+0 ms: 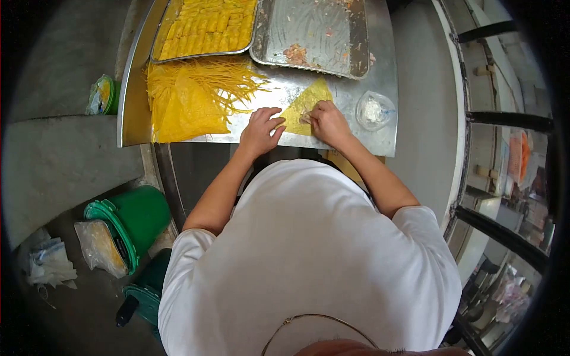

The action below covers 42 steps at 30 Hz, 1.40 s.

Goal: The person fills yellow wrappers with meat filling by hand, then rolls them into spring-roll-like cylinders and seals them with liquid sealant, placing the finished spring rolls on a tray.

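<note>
A thin yellow wrapper sheet (316, 94) lies on the metal table, one pointed corner facing away from me. My right hand (330, 123) is closed over its right side, fingertips pinching a small pale lump of filling (305, 118). At the sheet's left edge, my left hand (261, 132) has bent, slightly spread fingers and nothing visible in them. A stack of yellow wrapper sheets (190, 110) with shredded-looking edges lies to the left. To the right stands a clear bowl (375, 111) with a white substance inside.
Behind the wrappers, a metal tray (155, 46) holds rows of yellow rolls. Beside it is a tray (314, 21) with scraps of filling. Green buckets (142, 216) stand on the floor at left. A black-barred railing (504, 120) runs along the right.
</note>
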### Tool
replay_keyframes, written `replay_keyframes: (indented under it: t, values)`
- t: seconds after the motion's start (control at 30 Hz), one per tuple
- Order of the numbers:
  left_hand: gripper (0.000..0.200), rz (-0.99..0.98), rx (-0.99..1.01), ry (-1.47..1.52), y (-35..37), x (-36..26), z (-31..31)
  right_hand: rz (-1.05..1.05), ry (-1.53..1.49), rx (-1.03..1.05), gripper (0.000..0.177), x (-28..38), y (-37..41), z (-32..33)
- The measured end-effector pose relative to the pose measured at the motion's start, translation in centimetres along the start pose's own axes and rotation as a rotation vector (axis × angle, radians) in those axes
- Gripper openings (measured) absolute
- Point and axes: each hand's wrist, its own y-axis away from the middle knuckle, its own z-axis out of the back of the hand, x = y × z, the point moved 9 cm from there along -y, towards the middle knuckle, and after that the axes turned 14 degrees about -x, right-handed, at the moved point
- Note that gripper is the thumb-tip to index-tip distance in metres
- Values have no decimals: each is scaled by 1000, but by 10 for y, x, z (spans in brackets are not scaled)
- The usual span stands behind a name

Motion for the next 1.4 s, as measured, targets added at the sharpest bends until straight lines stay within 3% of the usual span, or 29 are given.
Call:
replay_keyframes:
  t: [0.03,0.1,0.4,0.5,0.63,0.7,0.9,1.0,1.07,1.17,1.3,1.4]
  values:
    - [20,13,3,-8,0,1,0,-8,1,-3,6,-3,4,-1]
    - [21,-4,0,-9,-2,-1,2,-222,-77,-47,8,-23,8,1]
    - [22,24,16,-8,0,2,1,-302,3,64,13,-27,14,18]
    - [22,26,19,-8,0,0,0,-346,-36,-11,19,-31,12,14]
    - [21,19,3,1,-2,0,2,-373,-26,-32,14,-46,9,9]
    - [21,19,-10,-4,-3,-1,2,-371,48,131,14,-50,10,3]
    - [20,21,-14,1,-5,-3,4,-309,-163,-39,23,-30,-116,51]
    - [20,6,-20,-2,-6,-4,4,-285,-177,91,25,-54,-173,5]
    - [20,0,-24,6,-8,-4,5,-229,-244,410,25,-64,-181,-59]
    - [22,6,-20,8,-10,-6,7,-162,-78,595,24,-27,-189,-42]
    - [21,13,-26,8,-7,-4,6,-93,-25,568,24,-17,-180,-14]
    - [20,13,-18,12,-7,-2,4,-201,-194,514,21,-16,-147,14]
